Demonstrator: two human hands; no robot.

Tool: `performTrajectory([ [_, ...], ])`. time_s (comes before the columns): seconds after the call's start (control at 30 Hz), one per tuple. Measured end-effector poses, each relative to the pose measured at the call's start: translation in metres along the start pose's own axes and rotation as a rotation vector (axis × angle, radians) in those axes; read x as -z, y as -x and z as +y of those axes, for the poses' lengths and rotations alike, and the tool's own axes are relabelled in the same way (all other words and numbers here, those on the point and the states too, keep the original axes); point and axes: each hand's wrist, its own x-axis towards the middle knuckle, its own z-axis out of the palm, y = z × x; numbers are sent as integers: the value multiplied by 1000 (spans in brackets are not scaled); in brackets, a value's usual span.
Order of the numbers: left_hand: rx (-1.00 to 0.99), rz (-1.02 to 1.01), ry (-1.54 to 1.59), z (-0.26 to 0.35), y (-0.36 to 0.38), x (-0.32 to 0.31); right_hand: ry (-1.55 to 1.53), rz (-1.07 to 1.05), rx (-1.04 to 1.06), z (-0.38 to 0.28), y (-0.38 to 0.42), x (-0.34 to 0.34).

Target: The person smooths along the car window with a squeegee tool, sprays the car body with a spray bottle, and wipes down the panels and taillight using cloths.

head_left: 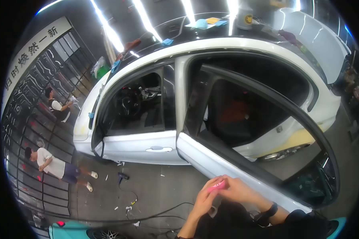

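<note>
Both of my hands meet in front of my body, just outside the opened rear door of a white car. My left hand is closed around one side of a small pink tool with white marks on it. From the other side, my right hand grips the same tool, its fingers bent over the top. Much of the tool is covered by fingers, and its exact kind cannot be made out. A dark band circles my right wrist.
The white car stands ahead, its front door shut. Cloths and a white tub rest on its roof. A heat gun and cables lie on the floor. Two people stand at left; a teal car is behind.
</note>
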Motion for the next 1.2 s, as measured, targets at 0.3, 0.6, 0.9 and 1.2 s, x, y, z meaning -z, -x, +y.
performTrajectory([
  [0.3,80,-337,50,-10,-130,132,-157,422,-113,-24,-110,-19],
  [0.6,25,-281,53,-9,-238,213,1429,1909,-199,-31,-41,212],
  [0.9,57,-554,-26,-39,-262,123,1598,1793,107,-10,-44,259],
  [1.2,-170,-605,-475,-136,-320,-67,1330,1658,173,6,-104,310],
])
